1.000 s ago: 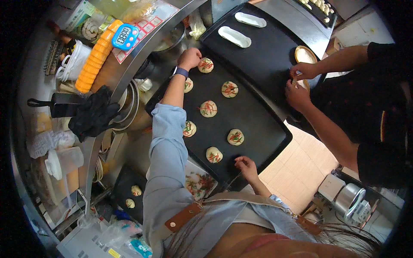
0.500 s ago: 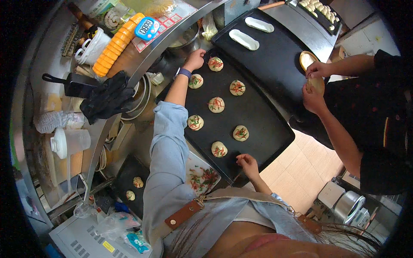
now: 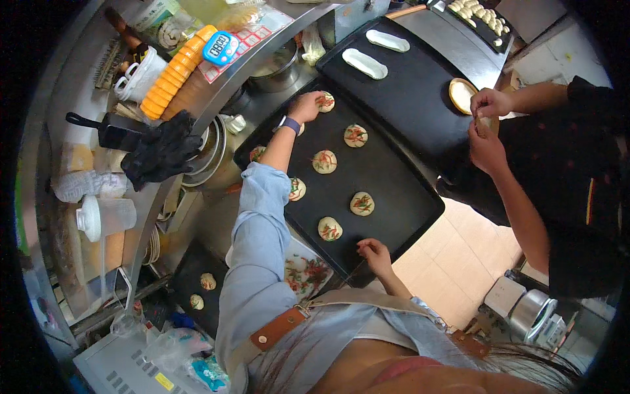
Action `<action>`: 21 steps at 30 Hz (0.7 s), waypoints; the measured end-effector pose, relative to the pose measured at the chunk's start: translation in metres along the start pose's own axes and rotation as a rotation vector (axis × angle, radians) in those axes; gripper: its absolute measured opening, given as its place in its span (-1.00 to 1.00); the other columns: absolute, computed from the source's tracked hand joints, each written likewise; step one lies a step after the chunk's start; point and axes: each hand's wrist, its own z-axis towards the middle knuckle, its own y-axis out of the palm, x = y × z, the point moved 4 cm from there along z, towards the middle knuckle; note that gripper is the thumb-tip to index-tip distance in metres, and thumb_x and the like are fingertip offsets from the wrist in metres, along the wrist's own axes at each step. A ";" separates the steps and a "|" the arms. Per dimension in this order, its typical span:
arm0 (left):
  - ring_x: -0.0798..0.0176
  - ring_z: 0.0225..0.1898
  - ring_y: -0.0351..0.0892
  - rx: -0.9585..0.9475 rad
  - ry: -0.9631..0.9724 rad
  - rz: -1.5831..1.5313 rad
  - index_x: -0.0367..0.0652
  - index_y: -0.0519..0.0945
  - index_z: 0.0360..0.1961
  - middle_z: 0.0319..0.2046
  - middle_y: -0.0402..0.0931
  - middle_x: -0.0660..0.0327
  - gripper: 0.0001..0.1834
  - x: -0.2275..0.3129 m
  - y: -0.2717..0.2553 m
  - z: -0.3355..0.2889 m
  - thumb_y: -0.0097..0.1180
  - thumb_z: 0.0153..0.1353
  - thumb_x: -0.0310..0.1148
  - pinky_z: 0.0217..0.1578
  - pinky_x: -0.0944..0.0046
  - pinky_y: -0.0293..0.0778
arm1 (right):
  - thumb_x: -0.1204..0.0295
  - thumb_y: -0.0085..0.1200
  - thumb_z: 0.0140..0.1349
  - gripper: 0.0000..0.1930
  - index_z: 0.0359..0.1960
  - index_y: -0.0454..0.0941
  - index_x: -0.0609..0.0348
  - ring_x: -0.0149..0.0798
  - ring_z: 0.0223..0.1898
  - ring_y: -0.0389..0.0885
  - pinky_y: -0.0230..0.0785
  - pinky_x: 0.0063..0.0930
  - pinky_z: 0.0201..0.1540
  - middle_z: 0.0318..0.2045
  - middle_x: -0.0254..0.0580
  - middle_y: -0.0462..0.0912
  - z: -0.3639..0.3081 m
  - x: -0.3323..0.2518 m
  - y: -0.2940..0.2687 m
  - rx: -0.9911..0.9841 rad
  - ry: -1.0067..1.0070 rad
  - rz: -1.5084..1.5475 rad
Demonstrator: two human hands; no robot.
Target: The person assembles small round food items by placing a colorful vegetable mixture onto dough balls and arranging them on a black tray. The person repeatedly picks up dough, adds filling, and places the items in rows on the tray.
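Note:
My left hand point(image 3: 306, 108), with a dark band at the wrist, reaches across a black baking tray point(image 3: 400, 190). Its bunched fingertips touch the far round bun point(image 3: 326, 101), topped with red and green shreds. Their grip is hidden. Several similar buns lie on the tray, among them a middle bun point(image 3: 324, 161) and a near bun point(image 3: 330, 228). My left arm partly covers those on its left side. By the tray's near edge, my right hand point(image 3: 375, 255) is curled, thumb against fingers; anything inside is too small to make out. A white board point(image 3: 305, 253) with scattered shreds lies beneath the tray's near edge.
A co-worker's hands point(image 3: 487, 121) work at the right beside a second black tray point(image 3: 410, 98) holding long pale paper cups point(image 3: 365, 64). A steel shelf with a blue timer point(image 3: 220, 48) and black gloves point(image 3: 161, 151) overhangs the left. A smaller tray point(image 3: 190, 259) sits lower left.
My left hand has come from beside the far bun onto it, moving right and nearer. My right hand stays near the tray's edge. The whole view has shifted slightly.

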 end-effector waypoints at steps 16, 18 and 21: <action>-0.08 0.07 0.50 0.238 0.130 -0.062 -0.23 0.58 0.00 0.04 0.50 -0.05 -0.58 -0.007 0.006 -0.014 -0.09 0.10 -0.65 0.12 0.13 0.39 | 0.50 -0.04 0.33 -0.87 -0.20 0.55 0.25 -0.46 -0.37 0.53 0.38 -0.61 -0.25 -0.42 -0.31 0.59 0.005 -0.003 0.001 -0.014 0.008 0.001; -0.09 0.04 0.51 0.266 0.211 -0.087 -0.26 0.60 -0.04 0.02 0.50 -0.05 -0.60 -0.014 0.013 -0.015 -0.10 0.10 -0.66 0.11 0.12 0.39 | 0.49 -0.03 0.33 -0.86 -0.20 0.56 0.27 -0.45 -0.36 0.53 0.39 -0.58 -0.24 -0.43 -0.29 0.60 0.005 -0.005 0.002 -0.023 0.021 -0.009; -0.12 -0.01 0.53 0.378 0.276 -0.050 -0.26 0.57 0.00 0.02 0.49 -0.08 -0.57 -0.015 0.013 -0.013 -0.09 0.07 -0.67 0.09 0.10 0.42 | 0.49 -0.03 0.32 -0.85 -0.20 0.57 0.28 -0.44 -0.36 0.54 0.39 -0.58 -0.23 -0.43 -0.29 0.60 0.005 -0.007 0.004 -0.024 0.041 0.002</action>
